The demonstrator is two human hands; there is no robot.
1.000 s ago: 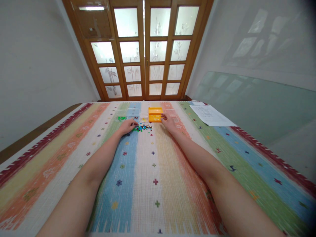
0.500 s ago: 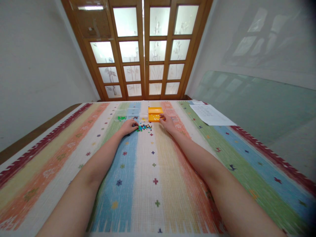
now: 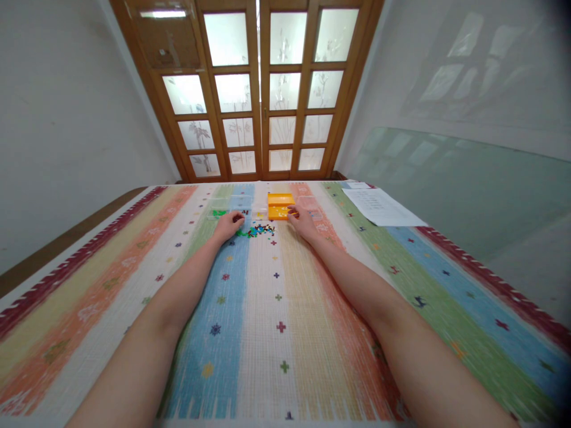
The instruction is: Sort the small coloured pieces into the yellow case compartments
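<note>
A: Start at the left. What has the left hand got?

B: It lies knuckles-up on the bench with its fingers curled down. The grip looks closed, but whether a piece sits in it I cannot tell, as it is too small to see. Just ahead of that grip stands a clear tray with green pieces in it. To the right of that are more clear trays holding only a few bits.

A: And between the two grips?

B: A loose heap of small coloured pieces, with green, blue, dark and red all mixed. It touches the left fingertips and lies a little apart from the right hand.

A: And the right one?

B: Its fingertips are at the near right corner of the orange tray, which sits just ahead and left of that grip. Whether it is pinching or merely touching, I cannot tell. A few pale bits show inside the tray.

A: So how far along is it?

B: Partway, I'd judge. Green pieces are gathered in one tray and some bits in the orange one, yet a good share lies unsorted in the heap. Well to the right of the right grip lies a sheet of paper — nothing touches it.
</note>
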